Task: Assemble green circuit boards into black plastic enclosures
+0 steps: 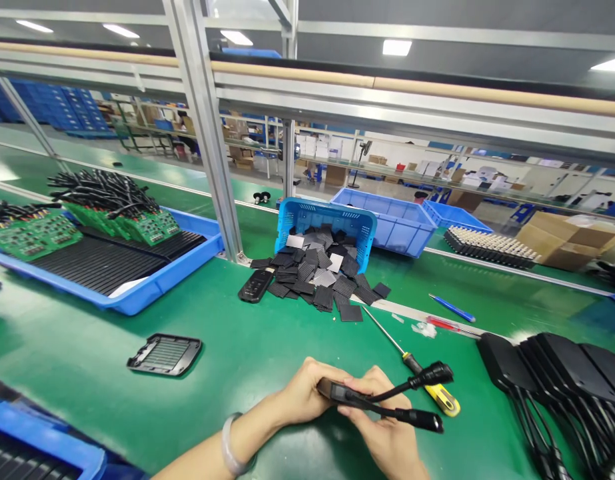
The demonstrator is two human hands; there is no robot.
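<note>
Flat glossy surface (227, 333) is pretty much solid green, the boxy plastic unit (337, 391) and its twin cables (394, 391) are just black, the long metal-shafted screwdriver (410, 361) rocks a yellow-and-black handle (446, 402), and the thin square pads (323, 298) are mostly black, some ridge-striped, a few silvery.

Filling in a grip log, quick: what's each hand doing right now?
Left hand: closed, holding the black cabled device.
Right hand: closed, holding the same device.

We are in a factory assembly hall: long green worktop (227, 347), wired circuit boards (154, 228) in a blue tray (132, 303), screwdriver (411, 363) lying out. Beyond, we note stacked blue crates (77, 108), ceiling lights (397, 47).
</note>
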